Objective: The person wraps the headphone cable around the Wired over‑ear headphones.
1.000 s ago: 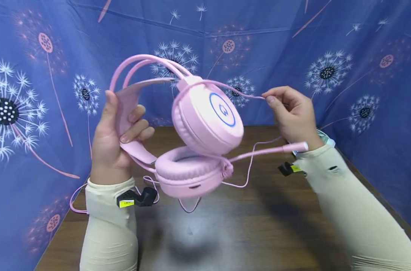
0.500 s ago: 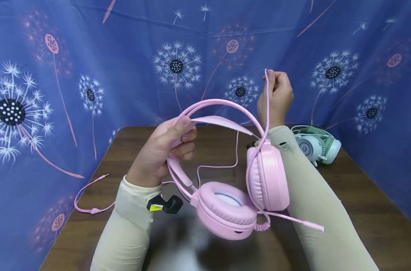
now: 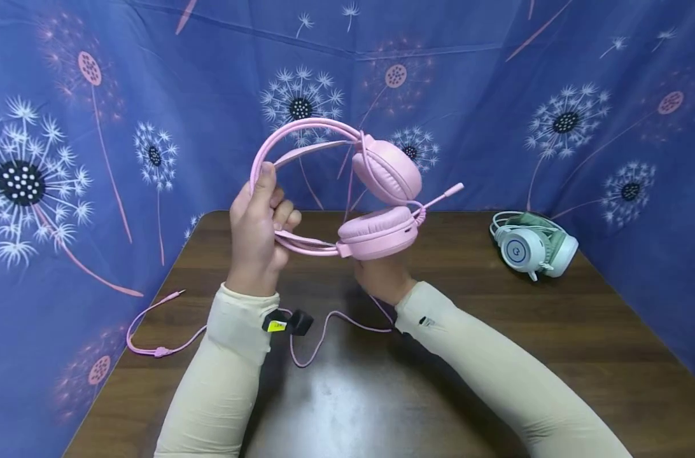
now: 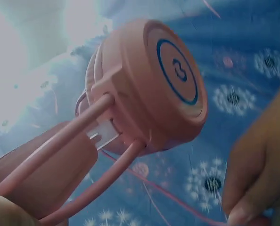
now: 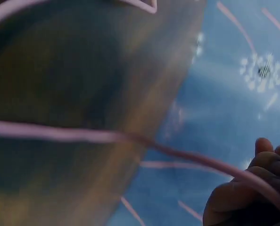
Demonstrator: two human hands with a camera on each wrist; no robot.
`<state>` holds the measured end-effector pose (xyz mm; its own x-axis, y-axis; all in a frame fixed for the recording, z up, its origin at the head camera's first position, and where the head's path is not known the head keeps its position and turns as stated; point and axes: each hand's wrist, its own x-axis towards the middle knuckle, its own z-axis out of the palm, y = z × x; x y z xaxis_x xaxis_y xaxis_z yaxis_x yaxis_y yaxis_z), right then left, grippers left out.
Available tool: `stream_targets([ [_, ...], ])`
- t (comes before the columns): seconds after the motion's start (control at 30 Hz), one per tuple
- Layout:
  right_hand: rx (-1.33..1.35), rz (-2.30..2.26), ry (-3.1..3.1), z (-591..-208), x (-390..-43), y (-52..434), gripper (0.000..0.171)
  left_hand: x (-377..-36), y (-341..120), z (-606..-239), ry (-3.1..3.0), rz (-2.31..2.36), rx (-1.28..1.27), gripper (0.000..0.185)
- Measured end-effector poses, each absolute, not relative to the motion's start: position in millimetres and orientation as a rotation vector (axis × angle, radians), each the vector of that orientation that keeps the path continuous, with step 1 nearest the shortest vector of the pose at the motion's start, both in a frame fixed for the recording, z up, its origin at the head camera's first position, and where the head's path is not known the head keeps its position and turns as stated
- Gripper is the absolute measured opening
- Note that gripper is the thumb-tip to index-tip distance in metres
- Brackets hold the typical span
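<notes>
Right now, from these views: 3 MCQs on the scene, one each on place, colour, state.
1. Where is the white and green headset?
A. On the table, by its right edge
B. In the left hand
C. Hung on the backdrop

2. What colour is the ring on the pink headset earcup?
A. Red
B. Blue
C. Yellow

3. How is the pink headset held?
A. Lying flat on the table
B. Left hand grips its headband, raised above the table
C. Untouched

Answers: 1 A, it lies on the wood at right. 2 B, left wrist view shows a blue ring. 3 B, fingers curl round the band.
</notes>
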<state>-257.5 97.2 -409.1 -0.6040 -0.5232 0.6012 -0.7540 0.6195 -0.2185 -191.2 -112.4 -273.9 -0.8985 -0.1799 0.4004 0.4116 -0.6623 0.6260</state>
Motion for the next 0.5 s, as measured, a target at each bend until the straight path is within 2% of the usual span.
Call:
stream_targets([
  [0.03,0.951,0.6,-2.323,-412,-256,93,0.016,-195,-113,-276,-1.06,-2.53,-0.399,0.032],
  [0.07,0.942,0.758,-2.352,-393,-235,86,0.012,-199,-114,-279,-1.054,-2.498,-0.362,0.032],
  [0.1,0.924,0.78,-2.398,-392,-230,83,0.012,-202,-114,-281,-1.045,-2.471,-0.326,0.033],
  [0.23,0.864,0.758,-2.543,-386,-207,77,0.019,-211,-114,-288,-1.019,-2.379,-0.247,0.035],
  [0.5,0.973,0.807,-2.489,-371,-172,71,0.029,-218,-115,-292,-1.009,-2.263,-0.139,0.033],
])
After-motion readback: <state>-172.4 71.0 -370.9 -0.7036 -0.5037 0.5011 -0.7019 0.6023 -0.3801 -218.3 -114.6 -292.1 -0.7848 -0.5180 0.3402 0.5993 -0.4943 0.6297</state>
